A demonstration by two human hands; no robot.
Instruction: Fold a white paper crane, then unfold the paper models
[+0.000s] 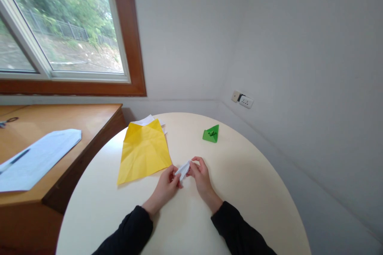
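No text seems legible on anything here.

A creased yellow paper sheet (144, 152) lay on my round cream table (254, 191), left of centre, and its far edge covered part of a white sheet (147, 120). A small folded green paper figure (211, 133) stood further right, well apart from the yellow one. To my left, touching the table, was a wooden desk (74, 121) carrying white papers (38, 157) with a pen (14, 161) on top, and scissors (8, 121) at its far left edge. A wood-framed window (66, 28) filled the far left wall, and a white socket (243, 99) sat low on the right wall.
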